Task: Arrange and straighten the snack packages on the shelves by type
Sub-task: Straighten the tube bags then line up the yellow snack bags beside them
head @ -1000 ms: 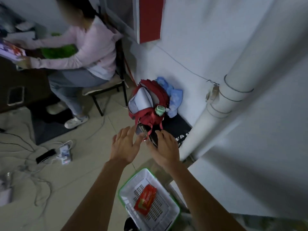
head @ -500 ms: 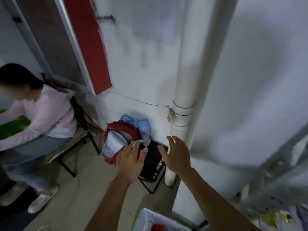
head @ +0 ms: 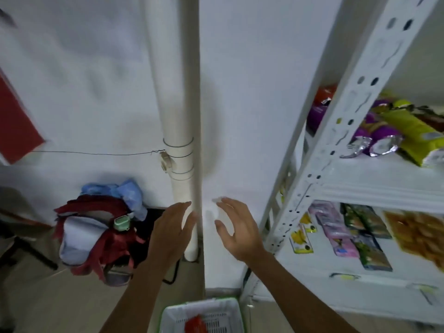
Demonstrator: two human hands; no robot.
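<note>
On the two white metal shelves [head: 374,188] at the right edge of the view lie the snack packages, all well to the right of both hands. The upper shelf carries purple foil-ended packets [head: 374,138] and a long yellow-green bag [head: 413,135], lying flat with their long axes running from the front edge back toward the wall. The lower shelf carries small yellow sachets [head: 301,236] nearest the slotted white corner post [head: 336,150], then pink packets [head: 336,231], green packets [head: 367,239] and a clear bag of golden-brown snacks [head: 418,234] further right, also lying lengthwise from front to back. Neither grip holds anything: the left hand [head: 171,233] hovers in front of the white vertical drain pipe [head: 180,131] with fingers spread and relaxed, and the right hand [head: 236,228] hovers before the bare white wall, fingers loosely fanned, thumb apart. The right hand is plainly the nearer one to the shelves, close to the corner post and roughly level with the lower shelf's front-left corner; the left hand would have to cross the body to get there. So the likely next reach is rightward with the right hand, toward the yellow sachets at the lower shelf's left end. Below the hands, a white plastic basket with a green rim [head: 168,316] sits on the floor with a red packet [head: 195,324] inside, partly cut off by the frame edge.
</note>
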